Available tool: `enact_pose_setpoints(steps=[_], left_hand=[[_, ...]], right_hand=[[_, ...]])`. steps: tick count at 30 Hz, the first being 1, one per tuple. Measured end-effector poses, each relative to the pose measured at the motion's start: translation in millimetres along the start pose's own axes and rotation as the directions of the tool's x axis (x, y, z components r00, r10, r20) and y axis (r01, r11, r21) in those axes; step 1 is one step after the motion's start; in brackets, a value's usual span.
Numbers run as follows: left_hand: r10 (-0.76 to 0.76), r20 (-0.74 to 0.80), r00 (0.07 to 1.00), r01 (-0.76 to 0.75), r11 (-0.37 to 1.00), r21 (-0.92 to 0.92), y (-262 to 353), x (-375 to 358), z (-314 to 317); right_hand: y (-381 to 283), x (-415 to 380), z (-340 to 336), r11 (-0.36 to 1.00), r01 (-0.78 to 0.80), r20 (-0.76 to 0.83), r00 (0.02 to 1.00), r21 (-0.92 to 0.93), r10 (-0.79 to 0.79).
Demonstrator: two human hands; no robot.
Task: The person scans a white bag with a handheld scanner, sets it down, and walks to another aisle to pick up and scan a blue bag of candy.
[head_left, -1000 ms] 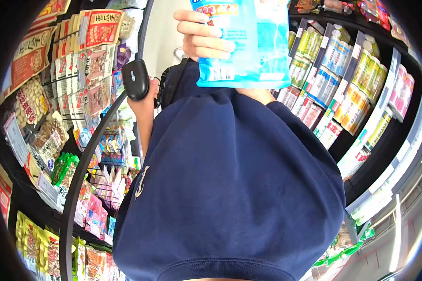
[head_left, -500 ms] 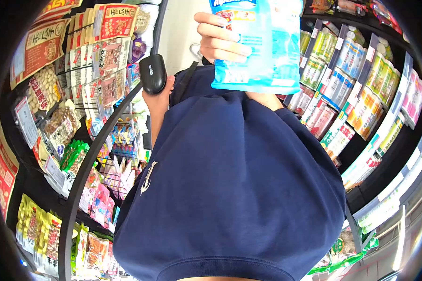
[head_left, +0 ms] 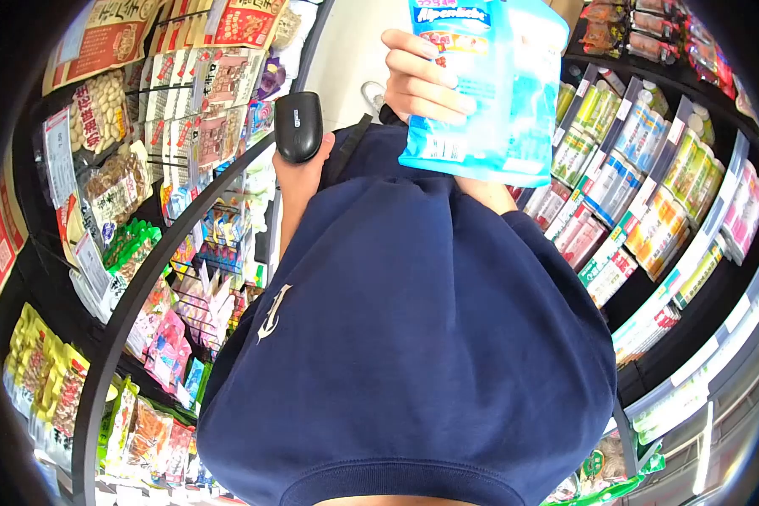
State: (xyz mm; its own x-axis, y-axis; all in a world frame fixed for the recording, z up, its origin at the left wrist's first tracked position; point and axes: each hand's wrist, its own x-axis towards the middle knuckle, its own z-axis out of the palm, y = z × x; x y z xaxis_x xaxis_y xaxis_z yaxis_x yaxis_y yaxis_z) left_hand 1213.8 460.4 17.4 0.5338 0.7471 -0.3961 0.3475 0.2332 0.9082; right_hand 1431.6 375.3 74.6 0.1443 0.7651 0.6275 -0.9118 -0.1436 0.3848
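My right hand [head_left: 430,80] is closed on a blue candy bag [head_left: 502,126] marked "Alpenliebe". Its fingers wrap round the bag's left edge onto the printed face, while the palm and thumb are hidden behind; the wrist shows below the bag. At the left, my left hand [head_left: 305,173] grips what looks like a black handheld barcode scanner [head_left: 298,126], its rounded head pointing up in the view. The handle is mostly hidden. Scanner and bag are apart, both held out in front of my dark blue sweatshirt [head_left: 405,320].
Packed snack shelves [head_left: 59,228] rise on the left, with a curved black rail [head_left: 114,346] close to that arm. On the right, shelves [head_left: 700,244] hold rows of colourful canisters. A strip of pale floor [head_left: 346,51] and a shoe [head_left: 373,94] show ahead.
Both hands, with the bag and scanner still in them, appear a little further right and lower. The shelves have shifted too, as the view has turned slightly.
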Motion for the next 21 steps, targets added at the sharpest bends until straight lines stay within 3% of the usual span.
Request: enact_pose_setpoints(steps=[4, 6, 9, 19, 21], left_hand=[[0.022, 0.015, 1.0, -0.021, 1.0, -0.014, 1, 1, -3], [0.015, 0.016, 1.0, -0.014, 0.999, -0.029, -1, 1, -4], [0.004, 0.031, 1.0, -0.002, 0.999, -0.04, -7, 1, -9], [0.071, 0.056, 0.996, -0.076, 0.993, 0.091, -27, -2, -21], [0.105, 0.056, 0.993, -0.111, 0.986, 0.123, -27, -5, -25]], right_hand=[[3, -4, 1, 0.996, -0.023, -0.033, 0.999, -0.087, 0.02], [4, -6, -3, 0.959, 0.0, -0.036, 0.999, -0.282, -0.011], [6, 2, -13, 0.944, -0.04, 0.079, 0.994, -0.327, 0.07], [20, 2, -32, 0.943, -0.104, 0.07, 0.989, -0.315, 0.132], [26, 3, -40, 0.935, -0.05, 0.069, 0.995, -0.35, 0.079]])
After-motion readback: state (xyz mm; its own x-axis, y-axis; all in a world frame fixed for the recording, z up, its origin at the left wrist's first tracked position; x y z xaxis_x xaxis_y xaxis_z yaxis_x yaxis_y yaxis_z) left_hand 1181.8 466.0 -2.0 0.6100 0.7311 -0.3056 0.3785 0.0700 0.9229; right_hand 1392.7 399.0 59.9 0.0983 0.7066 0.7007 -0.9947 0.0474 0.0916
